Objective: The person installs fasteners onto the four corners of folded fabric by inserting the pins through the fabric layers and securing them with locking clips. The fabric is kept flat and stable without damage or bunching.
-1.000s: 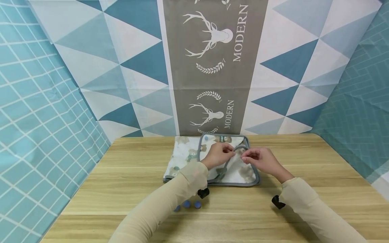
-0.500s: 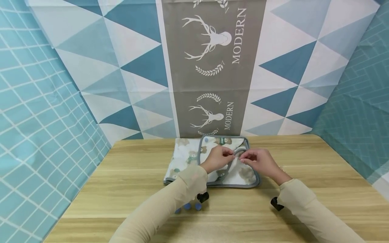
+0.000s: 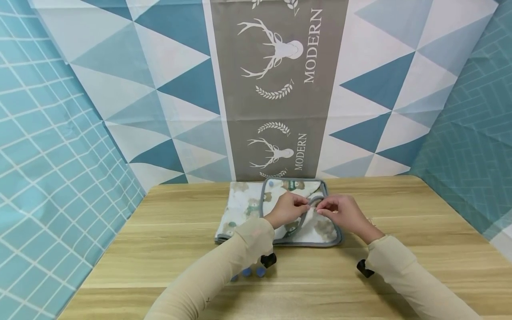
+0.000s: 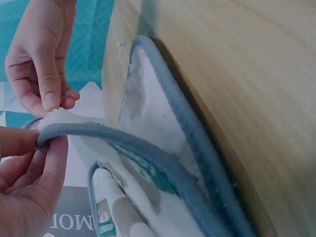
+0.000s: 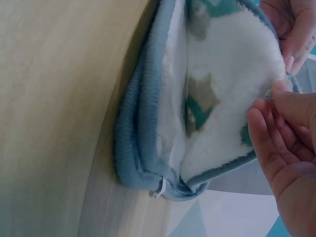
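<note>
A white fleece blanket (image 3: 326,229) with printed bears and grey-blue edging lies folded at the back of the table. My left hand (image 3: 286,210) pinches the edging of its upper layer between thumb and fingers, lifting it into an arch. Just to the right, my right hand (image 3: 341,211) has thumb and fingertips together at the same raised edge. In the left wrist view, those fingertips pinch a tuft of the white fleece (image 4: 61,117). The right wrist view shows the fleece underside (image 5: 229,54) of the lifted layer, with a tiny clear speck at the fingertips.
Several small blue round pieces (image 3: 261,272) lie on the wooden table (image 3: 320,284) by the left forearm. A similar blue dot (image 3: 271,183) sits on the blanket. A white tag (image 5: 162,188) sticks out from the blanket's corner. Patterned cloth walls (image 3: 276,102) stand behind and beside the table.
My right hand has shifted slightly left, its fingertips drawing together at the raised edge. The left hand keeps its pinch, and the view has tilted a little.
</note>
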A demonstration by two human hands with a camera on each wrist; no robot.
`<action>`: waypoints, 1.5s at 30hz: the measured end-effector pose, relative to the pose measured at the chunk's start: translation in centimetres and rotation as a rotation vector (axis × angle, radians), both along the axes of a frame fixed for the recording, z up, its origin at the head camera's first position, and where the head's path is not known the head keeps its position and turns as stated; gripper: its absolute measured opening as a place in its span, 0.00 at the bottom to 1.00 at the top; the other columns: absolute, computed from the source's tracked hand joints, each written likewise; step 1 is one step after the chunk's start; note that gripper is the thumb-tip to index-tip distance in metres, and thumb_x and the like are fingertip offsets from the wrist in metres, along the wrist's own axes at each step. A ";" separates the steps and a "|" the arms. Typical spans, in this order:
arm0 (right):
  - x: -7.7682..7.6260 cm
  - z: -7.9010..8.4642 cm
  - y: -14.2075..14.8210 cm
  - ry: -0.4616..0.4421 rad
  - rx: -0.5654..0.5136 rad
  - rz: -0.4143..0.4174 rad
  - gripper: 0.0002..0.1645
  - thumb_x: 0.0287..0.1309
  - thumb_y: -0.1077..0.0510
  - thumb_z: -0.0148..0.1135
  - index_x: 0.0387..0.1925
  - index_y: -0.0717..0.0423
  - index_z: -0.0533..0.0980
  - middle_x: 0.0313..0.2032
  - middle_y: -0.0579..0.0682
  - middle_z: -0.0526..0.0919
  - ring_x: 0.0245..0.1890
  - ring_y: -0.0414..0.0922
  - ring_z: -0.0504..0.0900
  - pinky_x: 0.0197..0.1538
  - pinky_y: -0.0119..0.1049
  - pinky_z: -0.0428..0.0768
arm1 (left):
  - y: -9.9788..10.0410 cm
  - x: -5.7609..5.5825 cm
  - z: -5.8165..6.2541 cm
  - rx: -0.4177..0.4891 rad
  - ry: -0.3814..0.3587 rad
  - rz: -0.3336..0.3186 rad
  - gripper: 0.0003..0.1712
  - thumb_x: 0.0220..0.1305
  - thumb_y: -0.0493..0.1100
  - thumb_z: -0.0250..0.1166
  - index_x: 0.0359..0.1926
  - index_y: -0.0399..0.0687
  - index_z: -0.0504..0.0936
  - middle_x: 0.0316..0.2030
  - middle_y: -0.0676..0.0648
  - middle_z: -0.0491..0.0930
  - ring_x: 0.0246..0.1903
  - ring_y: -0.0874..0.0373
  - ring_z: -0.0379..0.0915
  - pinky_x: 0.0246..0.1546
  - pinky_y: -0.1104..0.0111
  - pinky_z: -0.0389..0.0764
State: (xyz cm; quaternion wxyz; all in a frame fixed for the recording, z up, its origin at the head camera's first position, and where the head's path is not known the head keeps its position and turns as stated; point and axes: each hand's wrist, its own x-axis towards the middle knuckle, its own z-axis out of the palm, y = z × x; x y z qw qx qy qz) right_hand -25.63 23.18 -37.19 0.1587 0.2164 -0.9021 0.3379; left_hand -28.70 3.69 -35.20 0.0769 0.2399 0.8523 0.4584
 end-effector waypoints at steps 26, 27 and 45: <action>0.1 -0.3 0.5 -0.057 -0.081 -0.032 0.03 0.55 0.59 0.68 0.32 0.54 0.83 0.33 0.49 0.87 0.32 0.33 0.83 0.38 0.24 0.82 | 0.3 0.2 -0.6 -0.035 0.061 -0.042 0.10 0.66 0.40 0.60 0.42 0.42 0.86 0.31 0.45 0.85 0.22 0.67 0.71 0.27 0.77 0.72; 0.1 -0.3 0.6 -0.060 -0.091 -0.028 0.04 0.54 0.60 0.68 0.33 0.55 0.83 0.33 0.50 0.87 0.32 0.33 0.83 0.38 0.24 0.82 | 0.3 0.1 -0.6 -0.036 0.076 -0.028 0.10 0.66 0.40 0.60 0.42 0.42 0.85 0.33 0.45 0.86 0.24 0.67 0.72 0.28 0.77 0.73; -0.6 0.8 0.5 0.166 0.098 0.038 0.21 0.42 0.66 0.76 0.39 0.53 0.77 0.42 0.52 0.82 0.47 0.50 0.80 0.49 0.51 0.79 | 0.1 0.4 0.0 -0.034 0.242 -0.085 0.10 0.65 0.38 0.61 0.44 0.44 0.86 0.36 0.45 0.87 0.32 0.60 0.80 0.31 0.79 0.75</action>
